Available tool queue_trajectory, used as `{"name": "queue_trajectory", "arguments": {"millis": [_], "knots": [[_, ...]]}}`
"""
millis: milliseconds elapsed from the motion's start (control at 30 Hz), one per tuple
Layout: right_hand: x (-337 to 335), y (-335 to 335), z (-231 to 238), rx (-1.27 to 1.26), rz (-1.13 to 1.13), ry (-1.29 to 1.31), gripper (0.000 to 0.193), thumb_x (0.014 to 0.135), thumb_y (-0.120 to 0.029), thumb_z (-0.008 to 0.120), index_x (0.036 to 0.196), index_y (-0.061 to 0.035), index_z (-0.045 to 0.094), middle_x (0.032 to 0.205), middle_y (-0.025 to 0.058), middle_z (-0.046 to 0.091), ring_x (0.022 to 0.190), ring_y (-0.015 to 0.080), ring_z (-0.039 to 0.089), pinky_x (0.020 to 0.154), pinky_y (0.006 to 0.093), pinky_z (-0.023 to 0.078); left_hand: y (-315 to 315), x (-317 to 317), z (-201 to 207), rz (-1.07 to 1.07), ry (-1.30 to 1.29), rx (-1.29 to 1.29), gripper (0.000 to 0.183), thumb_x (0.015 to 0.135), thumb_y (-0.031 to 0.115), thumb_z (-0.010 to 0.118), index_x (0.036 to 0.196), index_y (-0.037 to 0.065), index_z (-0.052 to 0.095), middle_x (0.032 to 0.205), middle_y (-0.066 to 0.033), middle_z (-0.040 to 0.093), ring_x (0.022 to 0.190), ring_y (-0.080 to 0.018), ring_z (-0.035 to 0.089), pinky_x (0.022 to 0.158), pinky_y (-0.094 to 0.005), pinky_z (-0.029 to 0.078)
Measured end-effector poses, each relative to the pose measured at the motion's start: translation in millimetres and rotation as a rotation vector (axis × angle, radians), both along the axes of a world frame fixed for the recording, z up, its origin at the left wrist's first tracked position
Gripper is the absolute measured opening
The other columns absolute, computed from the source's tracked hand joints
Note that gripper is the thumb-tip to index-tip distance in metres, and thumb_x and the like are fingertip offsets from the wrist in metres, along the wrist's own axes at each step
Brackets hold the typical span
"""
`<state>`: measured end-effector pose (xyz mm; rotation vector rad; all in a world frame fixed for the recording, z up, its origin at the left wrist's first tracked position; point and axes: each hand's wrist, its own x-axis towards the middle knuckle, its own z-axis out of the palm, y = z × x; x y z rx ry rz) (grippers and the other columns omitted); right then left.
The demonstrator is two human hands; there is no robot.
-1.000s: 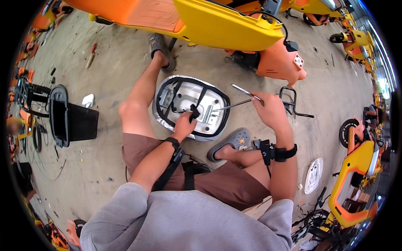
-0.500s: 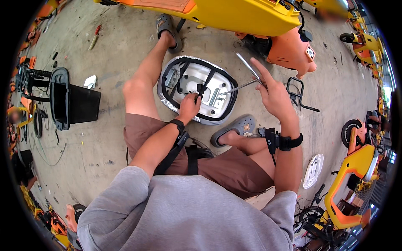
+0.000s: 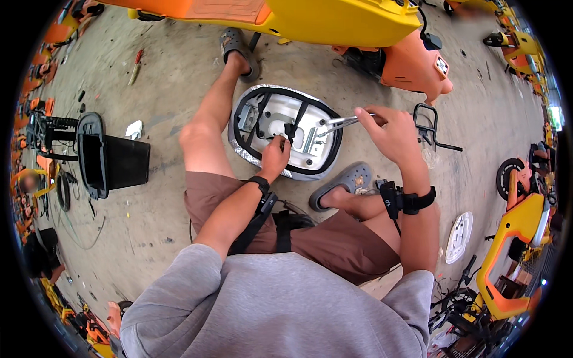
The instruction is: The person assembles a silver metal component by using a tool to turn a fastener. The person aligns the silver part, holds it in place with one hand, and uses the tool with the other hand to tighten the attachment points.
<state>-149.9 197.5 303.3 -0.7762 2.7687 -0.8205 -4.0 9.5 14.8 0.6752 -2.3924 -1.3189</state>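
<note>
An upturned seat (image 3: 245, 140) lies on the floor between my legs, its white underside facing up, with a black rim and silvery covering. Black straps (image 3: 300, 113) cross that underside and meet in a bunched knot near the middle. My left hand (image 3: 276, 156) is closed on the black strap just below the knot. Over the seat's right edge, my right hand (image 3: 389, 132) is closed round a silver metal tool (image 3: 343, 122) with two slim arms. The arms point left over the seat's underside; the tool's exact kind is unclear, and my fingers hide its other end.
A yellow and orange scooter body (image 3: 346, 21) lies across the far side. To the left stands a black bin-like box (image 3: 122, 160). A black metal frame (image 3: 425, 125) and a white panel (image 3: 459, 237) lie on the right. A red-handled tool (image 3: 137, 62) is at the far left.
The tool in my right hand has swung down: its upper arm, pointing up and away before, now lies close beside the other. My left hand keeps its hold on the strap.
</note>
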Motion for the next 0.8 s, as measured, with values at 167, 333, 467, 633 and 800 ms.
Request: {"name": "queue_trajectory", "arguments": {"millis": [167, 333, 467, 633, 800], "knots": [[-3.7, 1.0, 9.5, 0.114, -0.026, -0.107, 0.031, 0.081, -0.033, 0.068, 0.094, -0.0059, 0.074, 0.072, 0.0152, 0.069, 0.065, 0.0330, 0.065, 0.063, 0.0395, 0.051, -2.1, -1.0, 3.3, -0.024, -0.044, 0.006, 0.020, 0.090, 0.019, 0.063, 0.094, -0.001, 0.061, 0.072, -0.0189, 0.065, 0.065, -0.0356, 0.064, 0.059, -0.0424, 0.049], [-6.3, 15.1, 9.2, 0.033, 0.005, -0.100, 0.023, 0.078, -0.010, 0.064, 0.098, -0.0065, 0.074, 0.077, 0.0169, 0.068, 0.070, 0.0344, 0.064, 0.066, 0.0401, 0.050, -4.0, 0.2, 0.4, -0.058, -0.087, 0.005, 0.019, 0.090, 0.018, 0.063, 0.094, 0.000, 0.061, 0.076, -0.0187, 0.066, 0.069, -0.0352, 0.065, 0.061, -0.0419, 0.050], [-20.5, 35.3, -11.3, 0.064, 0.208, 0.159, 0.030, 0.076, 0.002, 0.059, 0.099, -0.0097, 0.075, 0.077, 0.0165, 0.066, 0.077, 0.0353, 0.063, 0.073, 0.0417, 0.050, -3.2, -0.6, 0.2, -0.054, -0.089, 0.015, 0.019, 0.090, 0.018, 0.062, 0.094, 0.000, 0.061, 0.076, -0.0187, 0.067, 0.070, -0.0353, 0.066, 0.062, -0.0420, 0.050], [-15.1, 27.5, -9.0, 0.117, 0.235, 0.490, 0.028, 0.077, -0.001, 0.059, 0.097, -0.0123, 0.076, 0.084, 0.0178, 0.067, 0.086, 0.0368, 0.064, 0.078, 0.0450, 0.050, -3.8, -0.9, -1.8, -0.052, -0.104, 0.026, 0.017, 0.090, 0.017, 0.062, 0.093, 0.000, 0.061, 0.075, -0.0182, 0.066, 0.069, -0.0348, 0.066, 0.062, -0.0417, 0.050], [-10.3, 17.7, 0.5, 0.236, 0.026, 0.079, 0.023, 0.082, -0.011, 0.058, 0.095, -0.0139, 0.077, 0.087, 0.0174, 0.068, 0.083, 0.0377, 0.065, 0.074, 0.0470, 0.052, -4.9, -0.9, -4.2, -0.050, -0.089, 0.009, 0.016, 0.088, 0.016, 0.064, 0.092, 0.001, 0.061, 0.071, -0.0161, 0.065, 0.064, -0.0324, 0.064, 0.059, -0.0408, 0.049]]}}
